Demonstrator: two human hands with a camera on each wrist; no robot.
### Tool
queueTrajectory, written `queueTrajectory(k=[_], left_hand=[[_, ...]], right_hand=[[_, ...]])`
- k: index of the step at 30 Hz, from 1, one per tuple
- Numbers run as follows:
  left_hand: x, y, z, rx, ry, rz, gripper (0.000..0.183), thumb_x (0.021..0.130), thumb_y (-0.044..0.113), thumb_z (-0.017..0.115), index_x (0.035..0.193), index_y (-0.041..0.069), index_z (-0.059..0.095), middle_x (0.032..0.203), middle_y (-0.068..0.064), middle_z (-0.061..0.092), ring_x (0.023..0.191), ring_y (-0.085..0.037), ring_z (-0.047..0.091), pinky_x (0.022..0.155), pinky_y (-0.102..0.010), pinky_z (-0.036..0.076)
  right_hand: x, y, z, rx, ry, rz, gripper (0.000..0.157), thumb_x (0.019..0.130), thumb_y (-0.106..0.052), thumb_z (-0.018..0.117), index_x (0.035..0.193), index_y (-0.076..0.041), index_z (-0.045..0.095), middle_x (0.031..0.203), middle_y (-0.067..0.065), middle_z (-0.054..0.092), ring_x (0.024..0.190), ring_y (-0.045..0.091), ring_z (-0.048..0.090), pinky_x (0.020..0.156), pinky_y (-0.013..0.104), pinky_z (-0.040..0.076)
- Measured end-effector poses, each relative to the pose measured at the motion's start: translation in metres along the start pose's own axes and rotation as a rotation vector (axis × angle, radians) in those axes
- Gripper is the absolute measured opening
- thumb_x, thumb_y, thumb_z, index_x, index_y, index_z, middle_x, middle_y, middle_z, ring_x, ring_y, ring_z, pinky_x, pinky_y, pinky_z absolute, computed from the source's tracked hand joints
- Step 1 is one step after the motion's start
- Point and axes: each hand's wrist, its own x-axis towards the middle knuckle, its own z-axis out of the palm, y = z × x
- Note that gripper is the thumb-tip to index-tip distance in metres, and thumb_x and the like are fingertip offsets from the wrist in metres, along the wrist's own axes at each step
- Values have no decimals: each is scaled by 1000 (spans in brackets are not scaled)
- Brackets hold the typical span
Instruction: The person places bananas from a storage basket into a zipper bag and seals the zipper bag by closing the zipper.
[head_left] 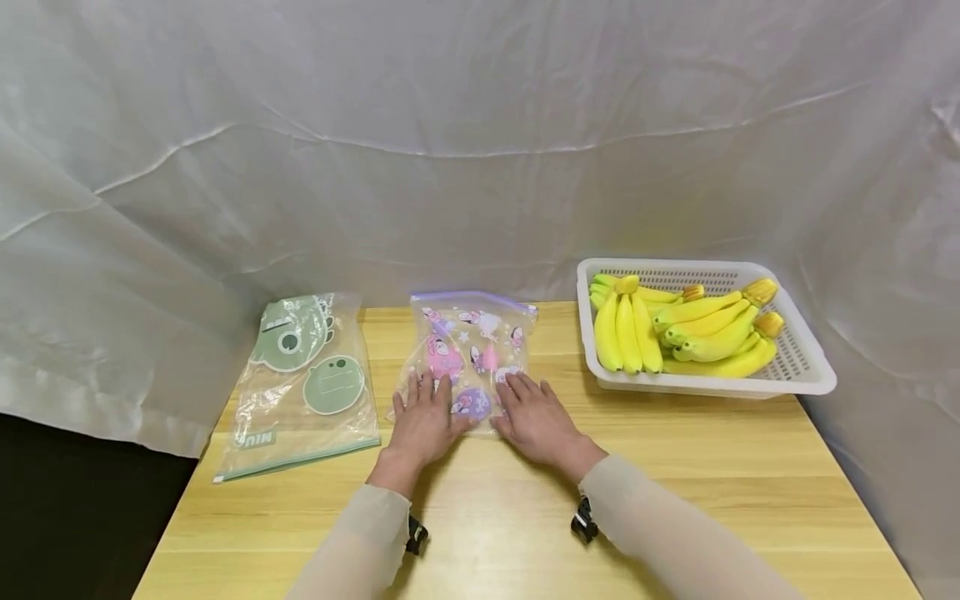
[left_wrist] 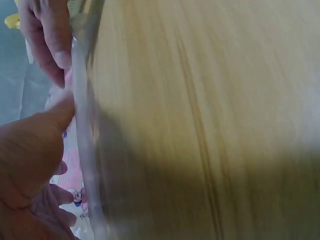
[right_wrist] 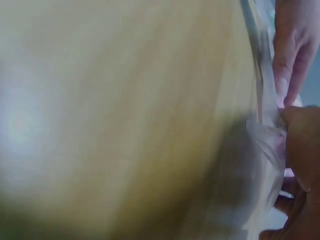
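A clear zip bag (head_left: 465, 342) printed with pink and purple cartoon figures lies flat on the wooden table, its purple zip edge toward the back. My left hand (head_left: 424, 427) rests with spread fingers on the bag's near left part. On the near right part lies my right hand (head_left: 542, 421), fingers extended as well. Both thumbs point inward along the near edge. In the left wrist view the bag's near edge (left_wrist: 85, 130) runs beside the left thumb. The right wrist view shows a crumpled fold of plastic (right_wrist: 267, 137) by the right thumb.
Left of the hands lies a second clear zip bag (head_left: 300, 392) with green cartoon prints and a green zip toward the front. A white plastic basket (head_left: 806, 367) at the back right holds several bunches of bananas (head_left: 693, 329). Grey cloth (head_left: 480, 200) hangs behind the table (head_left: 495, 517).
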Motion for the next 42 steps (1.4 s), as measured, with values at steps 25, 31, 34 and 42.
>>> queueTrajectory(k=[25, 31, 34, 42], left_hand=[[-4, -15, -41, 139, -197, 118, 86, 95, 19, 76, 167, 14, 29, 174, -17, 19, 162, -46, 8, 121, -78, 9], [-21, 10, -42, 114, -164, 60, 68, 98, 5, 62, 162, 5, 38, 170, -24, 29, 158, -50, 22, 120, -75, 21], [-36, 25, -40, 93, -116, 47, 67, 99, 19, 67, 159, 2, 41, 167, -27, 34, 154, -54, 29, 119, -74, 26], [-62, 46, -8, 56, -64, 143, 97, 94, 64, 66, 164, 5, 33, 169, -28, 28, 155, -57, 22, 115, -80, 24]], right_hand=[[-93, -76, 13, -87, 5, -276, 68, 107, -61, 45, 149, -10, 57, 144, 12, 62, 129, 30, 59, 112, 52, 46], [-93, -70, 0, -38, 172, -335, 55, 107, -48, 54, 145, -8, 60, 143, 12, 64, 130, 29, 62, 110, 47, 50], [-80, -49, -10, 23, 350, -262, 48, 103, -32, 65, 141, -3, 62, 140, 17, 66, 130, 33, 63, 110, 51, 50], [-55, 2, -4, -67, 351, -19, 70, 96, -44, 72, 150, -3, 55, 154, 23, 53, 145, 45, 46, 120, 67, 33]])
